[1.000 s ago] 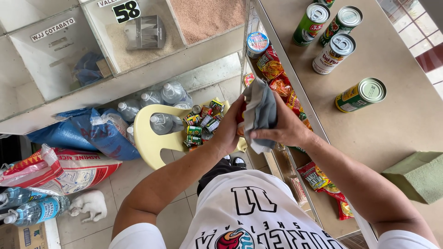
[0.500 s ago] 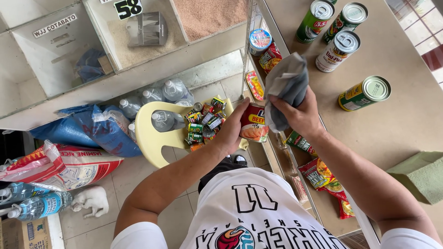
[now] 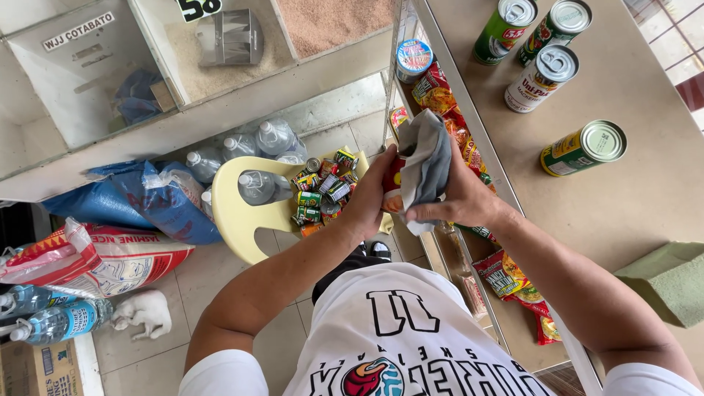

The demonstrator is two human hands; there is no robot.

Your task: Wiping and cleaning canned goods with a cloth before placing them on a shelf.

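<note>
left hand (image 3: 370, 202) clamped a small red can (image 3: 393, 192), right hand (image 3: 458, 198) pinched the crumpled grey cloth (image 3: 425, 163); i'd wipe while turning the can slowly.

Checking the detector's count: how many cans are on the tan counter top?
4. Green can and dark green can at the far edge, white can just nearer, green can apart. More may lie past the frame's top.

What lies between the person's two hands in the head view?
Between the left hand and right hand, the head view shows a red can, draped by a grey cloth.
</note>
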